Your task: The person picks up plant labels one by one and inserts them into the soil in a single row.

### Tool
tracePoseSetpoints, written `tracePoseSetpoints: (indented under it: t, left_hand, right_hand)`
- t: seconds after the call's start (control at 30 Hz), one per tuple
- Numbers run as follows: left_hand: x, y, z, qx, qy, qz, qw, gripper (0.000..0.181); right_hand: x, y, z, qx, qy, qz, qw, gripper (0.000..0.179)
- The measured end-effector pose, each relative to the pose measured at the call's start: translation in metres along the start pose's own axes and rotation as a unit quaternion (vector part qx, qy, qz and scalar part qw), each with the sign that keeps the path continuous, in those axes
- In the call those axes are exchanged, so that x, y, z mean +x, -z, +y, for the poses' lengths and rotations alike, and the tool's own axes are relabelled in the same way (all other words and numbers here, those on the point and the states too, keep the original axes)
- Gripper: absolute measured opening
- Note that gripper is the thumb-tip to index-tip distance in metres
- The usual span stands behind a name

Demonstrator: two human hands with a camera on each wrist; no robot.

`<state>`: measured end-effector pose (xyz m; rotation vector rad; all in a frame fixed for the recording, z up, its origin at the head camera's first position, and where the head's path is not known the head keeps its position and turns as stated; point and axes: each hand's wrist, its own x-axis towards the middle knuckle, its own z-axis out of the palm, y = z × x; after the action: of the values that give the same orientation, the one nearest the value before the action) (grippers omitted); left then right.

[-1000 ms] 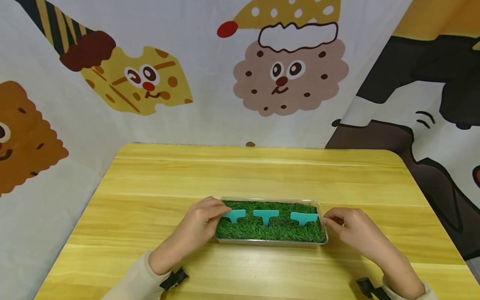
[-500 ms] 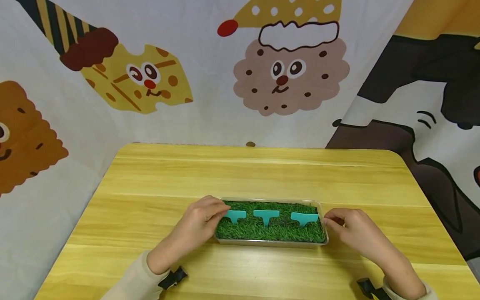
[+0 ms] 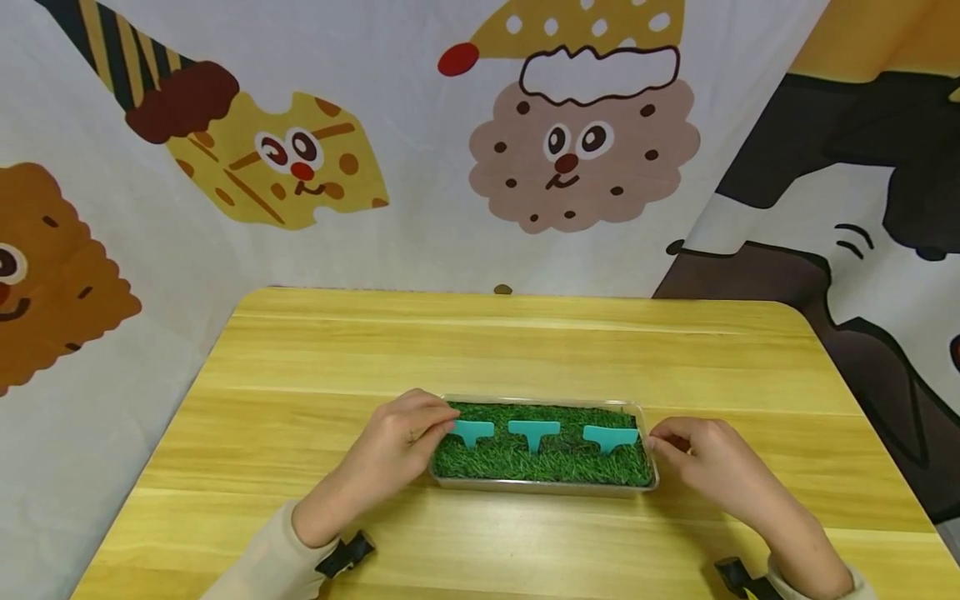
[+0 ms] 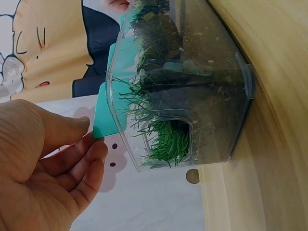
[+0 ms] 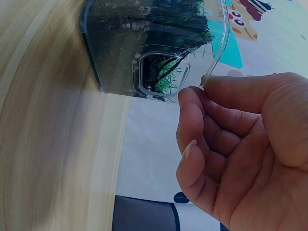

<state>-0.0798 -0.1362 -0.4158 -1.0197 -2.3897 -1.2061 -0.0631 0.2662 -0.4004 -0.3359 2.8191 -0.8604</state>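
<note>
A clear plastic box (image 3: 543,487) filled with green grass (image 3: 540,467) stands on the table. From the grass rise three teal T-shaped plant labels: a left label (image 3: 477,430), a middle label (image 3: 535,428) and a right label (image 3: 609,435). My left hand (image 3: 397,439) pinches the outer corner of the left label between thumb and index finger, as the left wrist view shows. At the opposite end, my right hand (image 3: 708,454) pinches the box's rim with thumb and index finger, its other fingers curled. Dark soil (image 4: 207,106) shows through the box's wall.
The light wooden table (image 3: 480,342) has rounded far corners. Behind it hangs a white cloth (image 3: 420,250) printed with cartoon biscuits. Black wrist straps (image 3: 347,555) sit on both forearms.
</note>
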Motion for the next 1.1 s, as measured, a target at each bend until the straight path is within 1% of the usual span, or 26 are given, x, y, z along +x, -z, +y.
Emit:
tracePoseSetpoints:
  t: [0.17, 0.57, 0.83, 1.1]
  left_hand:
    - [0.0006, 0.0017, 0.0005, 0.002, -0.002, 0.004, 1.0000, 0.020]
    - [0.0005, 0.0065, 0.0002, -0.003, 0.014, 0.015, 0.9998, 0.021]
    - [0.0001, 0.0077, -0.0005, -0.002, 0.023, 0.018, 0.9996, 0.023]
    - [0.0010, 0.0077, -0.0028, 0.007, 0.016, 0.020, 0.9996, 0.021]
  right_hand:
    - [-0.0003, -0.0002, 0.0007, -0.001, -0.005, -0.001, 1.0000, 0.013]
    - [-0.0002, -0.0019, 0.0018, -0.007, -0.003, 0.008, 0.9999, 0.013]
    - [-0.0002, -0.0023, 0.0029, -0.010, -0.002, 0.006, 0.9999, 0.013]
    - [0.0007, -0.0021, 0.0024, -0.017, 0.003, 0.009, 0.9998, 0.014]
